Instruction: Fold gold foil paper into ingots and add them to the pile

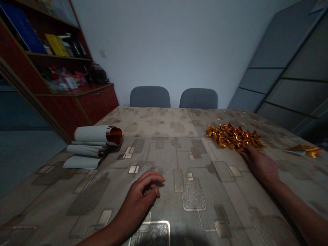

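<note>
Right grip [260, 164] lying loosely spread, fingertips touching the heap of folded gold-foil pieces [232, 137] on the desk [164, 160]; left grip [138, 194] curled, pinching nothing; rolled paper sheets [94, 135] sit well off to the left.

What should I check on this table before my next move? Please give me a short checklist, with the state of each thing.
1. Left hand empty, resting on the grey-brown patterned table cover: ok.
2. Right hand empty: ok.
3. Right hand's fingertips touching the pile of shiny gold folded foil pieces: cannot tell.
4. Single flat gold foil piece together with the pile: not ok, it lies apart, to the right.
5. White paper roll with a shiny copper-coloured inside lying steady on the loose white paper sheets: ok.
</note>
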Available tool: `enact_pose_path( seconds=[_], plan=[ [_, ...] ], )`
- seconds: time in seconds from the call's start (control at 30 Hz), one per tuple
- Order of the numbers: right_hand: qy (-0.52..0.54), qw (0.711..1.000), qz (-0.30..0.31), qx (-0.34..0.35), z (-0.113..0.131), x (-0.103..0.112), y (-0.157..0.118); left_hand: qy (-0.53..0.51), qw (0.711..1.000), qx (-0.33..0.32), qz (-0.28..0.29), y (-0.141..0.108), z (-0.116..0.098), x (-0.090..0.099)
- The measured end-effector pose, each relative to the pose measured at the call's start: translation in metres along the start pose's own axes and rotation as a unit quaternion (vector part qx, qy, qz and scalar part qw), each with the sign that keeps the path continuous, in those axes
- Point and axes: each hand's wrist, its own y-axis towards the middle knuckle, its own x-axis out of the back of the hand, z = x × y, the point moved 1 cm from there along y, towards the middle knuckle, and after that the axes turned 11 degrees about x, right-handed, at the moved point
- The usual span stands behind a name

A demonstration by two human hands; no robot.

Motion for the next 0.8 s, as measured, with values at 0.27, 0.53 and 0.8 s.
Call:
enact_pose_path(
  seconds=[0.27,0.53,0.8],
  plan=[
    [0.027,0.999,-0.023,-0.010,0.007,0.011,-0.009,-0.002,1.000,-0.019,0.001,0.001,0.004,0.000],
    [0.175,0.971,-0.021,0.160,0.072,0.018,-0.026,-0.026,0.999,-0.020,0.001,0.002,0.002,-0.001],
    [0.371,0.878,0.030,0.300,0.190,0.065,-0.051,0.024,0.999,-0.042,-0.004,-0.001,-0.013,-0.001]
  ],
)
